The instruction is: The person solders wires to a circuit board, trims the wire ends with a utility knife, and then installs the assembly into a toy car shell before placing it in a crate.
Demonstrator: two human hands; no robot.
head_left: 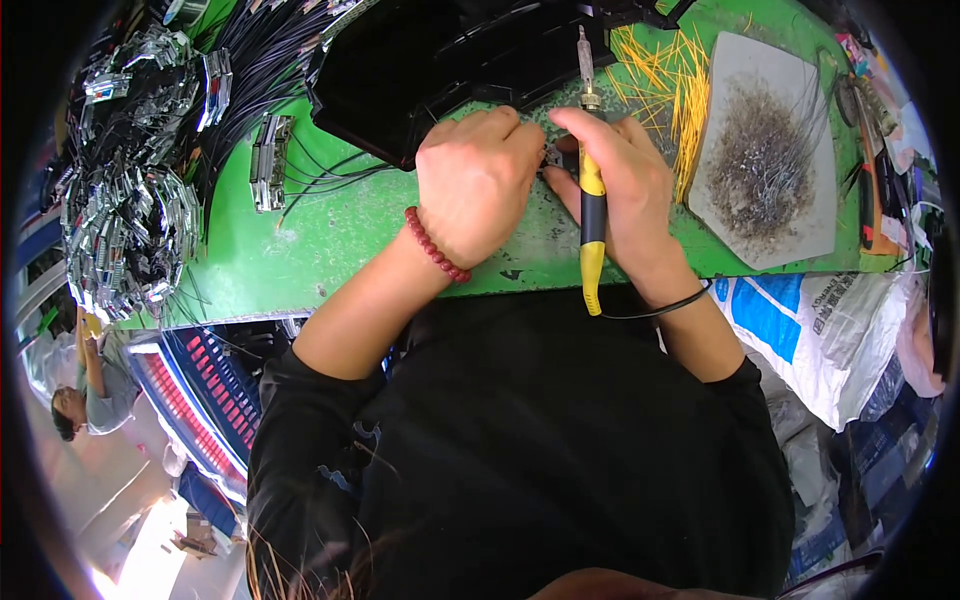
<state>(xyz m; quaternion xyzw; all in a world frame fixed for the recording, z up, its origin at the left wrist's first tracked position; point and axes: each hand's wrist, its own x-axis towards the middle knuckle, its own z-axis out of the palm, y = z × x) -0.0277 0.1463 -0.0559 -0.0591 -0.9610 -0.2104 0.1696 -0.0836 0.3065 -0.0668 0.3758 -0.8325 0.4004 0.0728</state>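
Observation:
My right hand (630, 180) grips a yellow-and-black soldering iron (592, 190), its metal tip pointing away from me and its cord running off near my wrist. My left hand (478, 178) is closed beside it, knuckles up, with a red bead bracelet on the wrist. The left fingertips meet the right hand's fingers near the front edge of a large glossy black plastic shell (400, 75). Whatever lies between the fingertips is too hidden to name. To the left of my left hand, a small silvery metal part (270, 162) with thin black wires rests on the green tabletop (340, 240).
Silvery metal parts (130, 215) are heaped at the left, by a bundle of black wires (255, 60). Right of my hands lie yellow wires (690, 105) and a grey board (715, 190) bearing dark residue. Orange-handled tools (868, 205) sit at the right edge. Another person (95, 390) is at far left.

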